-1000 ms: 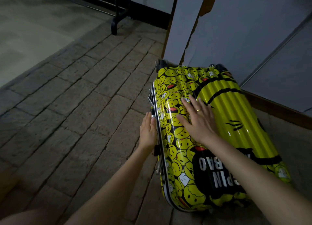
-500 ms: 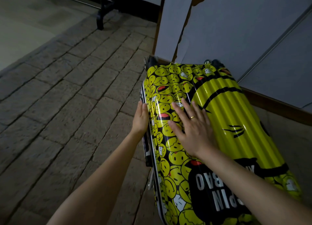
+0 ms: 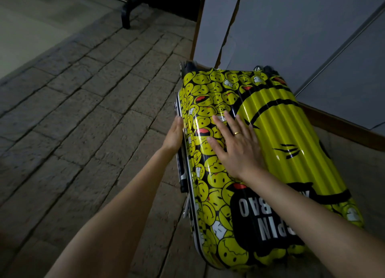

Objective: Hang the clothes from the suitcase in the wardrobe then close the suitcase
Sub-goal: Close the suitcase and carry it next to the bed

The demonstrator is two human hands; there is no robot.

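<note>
1. Far left and across the bottom: a floor (image 3: 79, 115) of rough grey brick-like pavers, with a smoother pale strip at the upper left edge.
2. Top, left of centre: a black metal stand foot (image 3: 126, 17) planted on the pavers, well apart from everything else.
3. Left of centre: left hand (image 3: 174, 135) laid flat against the left side edge of the suitcase (image 3: 277, 136), fingers straight and together, pointing away from the camera, palm touching the silver frame seam; nothing pinched or wrapped, as far as can be seen.
4. Just below that hand: a dark side handle (image 3: 180, 171) on the same edge, ungripped, and lower still a small metal tag or latch part, too blurred to name.
5. Centre: yellow ribbed hard shell covered in smiley faces, lid down on the base, lying on the floor with 2 wheels at the far end beside the wall.
6. Centre right: right hand (image 3: 237, 146) pressed palm-down on top of the lid, fingers spread and straight, a gold ring (image 3: 236, 133) on 1 finger; holding nothing, only resting on the shell.
7. Right: pale grey panels (image 3: 291, 31) with a dark wooden base trim, rising just behind the case.
</note>
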